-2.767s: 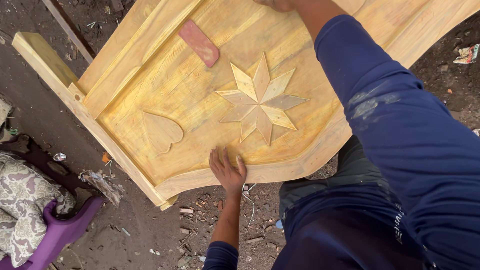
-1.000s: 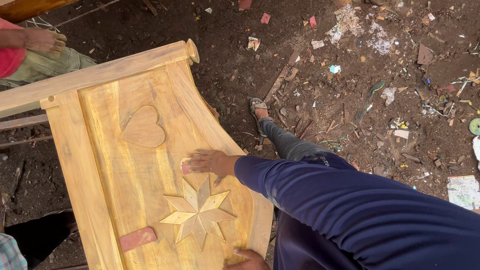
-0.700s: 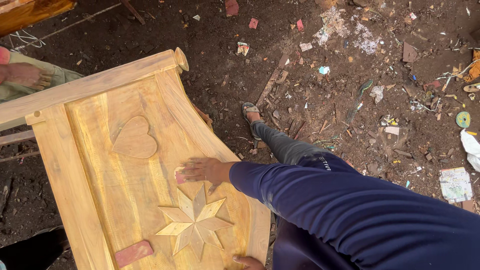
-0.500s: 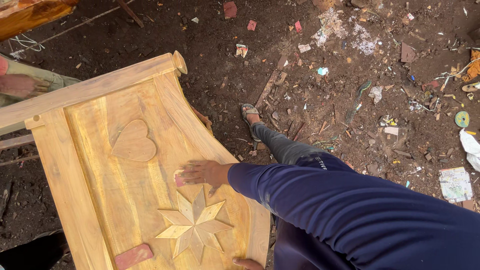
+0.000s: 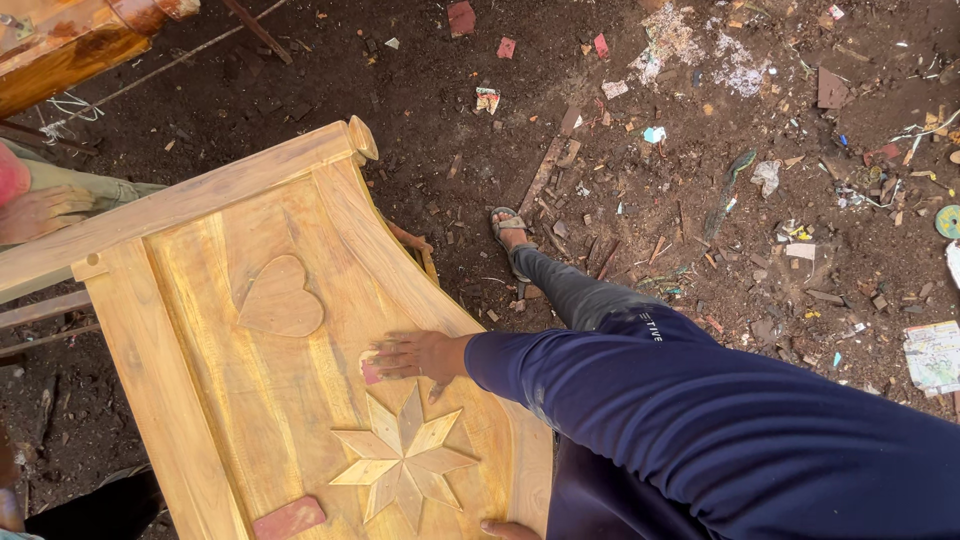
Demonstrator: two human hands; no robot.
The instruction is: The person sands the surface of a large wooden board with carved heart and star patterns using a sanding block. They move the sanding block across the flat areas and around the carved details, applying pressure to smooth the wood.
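Note:
A carved wooden panel [image 5: 200, 330] of pale yellow wood lies tilted over dirt ground. It bears a raised heart [image 5: 280, 298] and an inlaid star [image 5: 403, 468]. My right hand [image 5: 420, 355], in a navy sleeve, presses flat on a small pink piece [image 5: 370, 371] just above the star. Only the fingers of my left hand [image 5: 508, 528] show, at the panel's lower edge by the frame's bottom, holding it. A reddish flat block [image 5: 290, 518] lies on the panel left of the star.
Another person's hand [image 5: 45, 210] rests behind the panel's top rail at the left. My leg and sandalled foot [image 5: 510, 232] stand on the dirt. Varnished furniture [image 5: 60, 45] sits top left. Wood scraps and litter [image 5: 780, 180] cover the ground; a printed paper [image 5: 935, 355] lies right.
The view swung round to the panel's other side since the earliest frame. Over the last second my right hand stayed on the pink piece above the star, shifting only slightly.

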